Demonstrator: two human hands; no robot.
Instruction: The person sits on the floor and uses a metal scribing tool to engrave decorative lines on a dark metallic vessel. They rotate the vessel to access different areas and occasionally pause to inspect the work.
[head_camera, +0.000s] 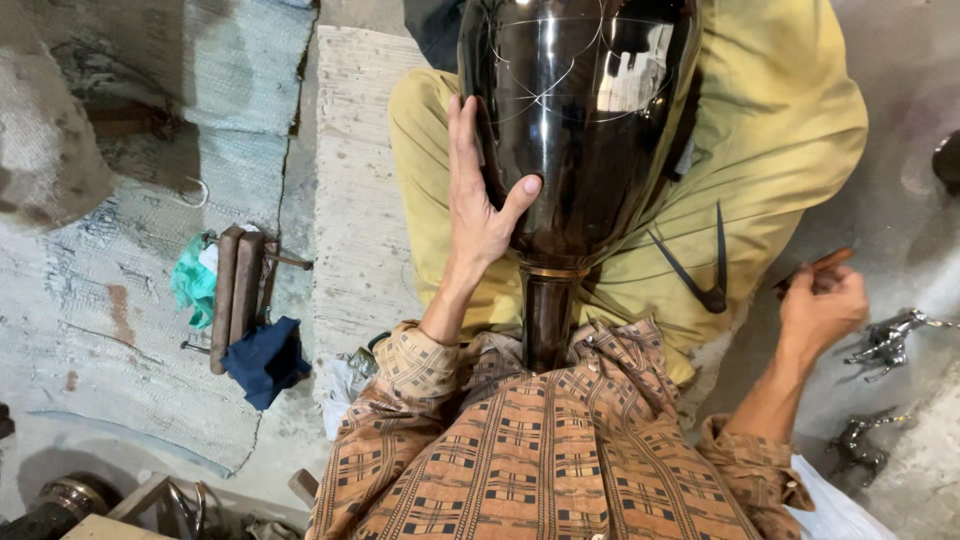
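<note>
Steadying a glossy black vase (575, 130) across the lap, the left hand (478, 190) lies flat, fingers spread. At four o'clock, the right hand (822, 305) pinches a small reddish tool (828, 262) near black dividers (705, 270).

Grey concrete floor (900, 60) carries everything. At 9 o'clock a worn pale woven mat (110, 320) lies on it, holding two wooden handles (235, 295), a teal cloth (193, 280) and a dark blue cloth (265, 360). A whitish mat (355, 200) sits at centre-left. At 3 to 4 o'clock lie small shiny metal figurines (885, 345).
</note>
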